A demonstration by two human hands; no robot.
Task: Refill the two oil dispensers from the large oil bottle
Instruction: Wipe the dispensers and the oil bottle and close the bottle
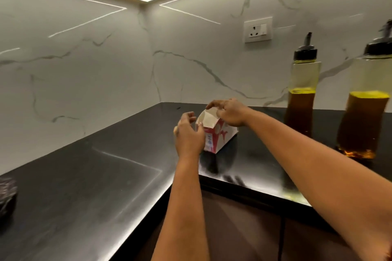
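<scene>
- We see one right hand [230, 112] at the top of a small carton [214, 133], its fingers and thumb pinching the raised white flap at the open end.
- One left hand [187, 135] sits at the carton's near left side, fingers curled toward the box; we cannot tell whether they truly grip it or only rest against it.
- The carton is a single red-and-white box, standing on the black countertop [84, 186] near the inner corner of the counter's front edge, its top flaps spread open.
- Two oil dispensers stand to the right of the hands, well apart from the carton: the far dispenser [302, 95] near the wall and the near dispenser [364, 116] closer to us at the frame's right edge.
- Each has a black pour-spout cap and a clear body, with amber oil reaching roughly halfway up.
- One white wall socket [258, 29] is set in the marble-patterned backsplash [95, 65], above and left of the far dispenser.
- One dark, textured object [6, 195] lies at the counter's far left edge; it is too cut off to identify.
</scene>
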